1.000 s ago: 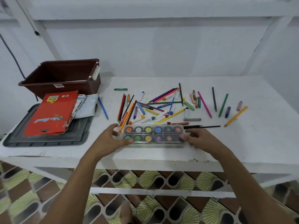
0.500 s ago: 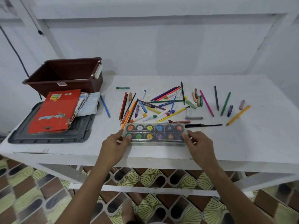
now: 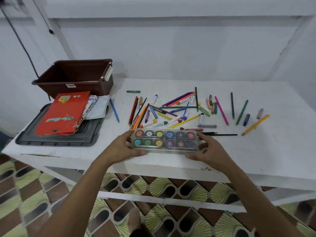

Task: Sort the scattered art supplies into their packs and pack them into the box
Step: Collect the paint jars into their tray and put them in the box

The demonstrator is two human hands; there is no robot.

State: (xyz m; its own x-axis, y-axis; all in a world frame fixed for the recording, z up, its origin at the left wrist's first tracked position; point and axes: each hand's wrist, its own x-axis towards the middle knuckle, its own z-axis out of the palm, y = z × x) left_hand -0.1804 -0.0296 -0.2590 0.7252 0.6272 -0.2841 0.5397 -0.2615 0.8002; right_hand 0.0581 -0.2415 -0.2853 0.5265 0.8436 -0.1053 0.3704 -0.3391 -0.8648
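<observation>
A clear plastic paint case (image 3: 165, 140) with two rows of coloured pots is held near the table's front edge. My left hand (image 3: 124, 147) grips its left end and my right hand (image 3: 209, 150) grips its right end, thumbs along the near side. Behind it lie several scattered coloured pencils and crayons (image 3: 171, 113). A brown plastic box (image 3: 73, 77) stands open at the back left. A red card pack (image 3: 64, 112) and a white oil pastels pack (image 3: 95, 106) lie on a dark grey lid (image 3: 56, 139) in front of the box.
The white table (image 3: 256, 151) ends at a wall behind. More pencils, such as an orange one (image 3: 255, 124) and a green one (image 3: 242, 112), lie to the right. A blue pencil (image 3: 114, 112) lies beside the lid. Patterned floor tiles show below the table.
Both hands have closed more firmly round the paint case ends, thumbs now along its near edge. The case seems slightly raised and tilted toward me.
</observation>
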